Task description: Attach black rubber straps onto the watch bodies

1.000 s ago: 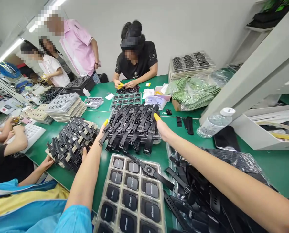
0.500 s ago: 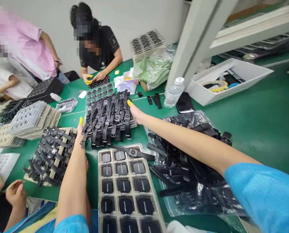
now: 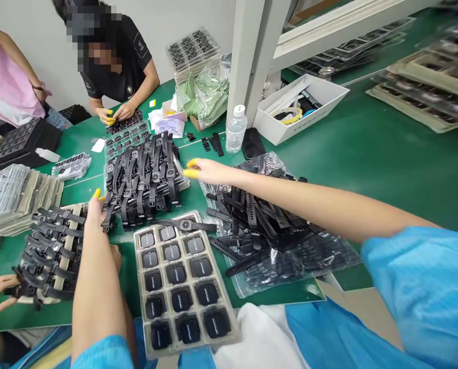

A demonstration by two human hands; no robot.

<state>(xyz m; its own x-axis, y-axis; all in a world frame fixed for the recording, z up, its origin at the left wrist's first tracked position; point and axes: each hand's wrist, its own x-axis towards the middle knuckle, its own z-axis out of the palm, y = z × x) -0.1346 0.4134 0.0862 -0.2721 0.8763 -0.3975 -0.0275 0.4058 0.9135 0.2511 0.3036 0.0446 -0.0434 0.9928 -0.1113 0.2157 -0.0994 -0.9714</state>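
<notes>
Right now, I have the right hand (image 3: 210,170) empty, its yellow-tipped fingers slightly parted just beside the right edge of the watch-laden tray stack (image 3: 141,177). The left hand (image 3: 94,207) is at the stack's left edge; I cannot tell whether it grips. The stack sits back from the table (image 3: 367,169)'s front edge, behind a compartment tray (image 3: 194,347) overhanging that edge.
</notes>
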